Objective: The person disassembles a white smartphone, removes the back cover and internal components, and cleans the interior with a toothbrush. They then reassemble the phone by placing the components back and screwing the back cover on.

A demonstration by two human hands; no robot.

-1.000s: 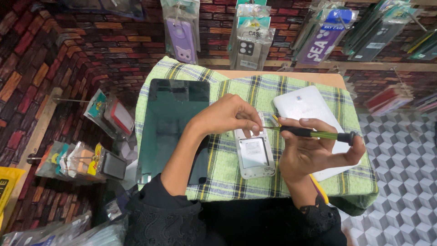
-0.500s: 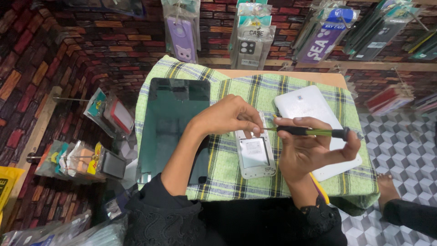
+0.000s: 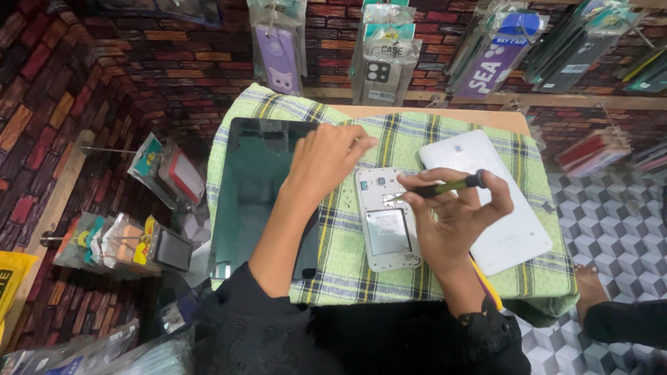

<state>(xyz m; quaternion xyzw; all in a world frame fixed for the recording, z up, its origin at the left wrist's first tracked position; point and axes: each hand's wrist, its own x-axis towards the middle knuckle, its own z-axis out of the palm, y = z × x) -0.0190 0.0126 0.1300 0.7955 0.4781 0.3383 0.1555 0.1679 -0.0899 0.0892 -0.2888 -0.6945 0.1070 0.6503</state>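
A white phone (image 3: pixel 386 223) lies face down with its back cover off, on a green plaid cloth (image 3: pixel 361 274). My right hand (image 3: pixel 455 221) grips a slim screwdriver (image 3: pixel 445 187) with a green shaft and black cap, its tip down on the phone's upper part. My left hand (image 3: pixel 326 159) hovers just left of the phone's top, fingers curled, holding nothing that I can see. A black tablet screen (image 3: pixel 257 187) lies under my left forearm. A white tablet back shell (image 3: pixel 490 194) lies to the right, partly behind my right hand.
Packaged phone cases (image 3: pixel 385 59) hang on the brick-pattern wall behind the small table. More packaged accessories (image 3: pixel 118 239) hang on hooks at the left. Another person's bare foot (image 3: pixel 590 285) and dark sleeve show at the lower right on the patterned floor.
My left hand has lifted off the phone's top and shifted left. The right hand has tilted the screwdriver so its tip points down at the phone. Another person's foot has come into view.
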